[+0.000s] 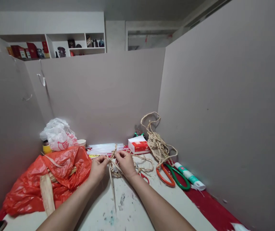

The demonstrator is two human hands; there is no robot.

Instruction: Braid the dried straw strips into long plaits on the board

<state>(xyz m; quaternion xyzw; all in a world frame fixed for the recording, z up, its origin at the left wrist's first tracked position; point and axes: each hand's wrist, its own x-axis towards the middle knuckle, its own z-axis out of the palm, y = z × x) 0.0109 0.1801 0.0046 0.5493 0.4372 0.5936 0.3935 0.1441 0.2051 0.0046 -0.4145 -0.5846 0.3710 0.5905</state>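
Note:
My left hand [98, 166] and my right hand [126, 163] meet over the board, each pinching pale straw strands [112, 186] of a braided straw cord. From between my fingertips the braid [113, 151] rises a little, and loose strand ends hang down toward me. More of the braided cord [147, 160] loops on the board to the right and behind my right hand. Under my hands a curved piece of cord [116, 175] is partly hidden. Red-handled scissors [145, 178] lie just right of my right wrist.
A red plastic bag [67, 163] with dry husk strips [46, 192] lies at left, a white bag [58, 131] behind it. Right stand a tissue box [138, 146], a straw cord bundle [159, 146], orange [165, 176] and green handles [179, 178], and a white-green roll [189, 175]. Grey partitions [96, 99] enclose the table.

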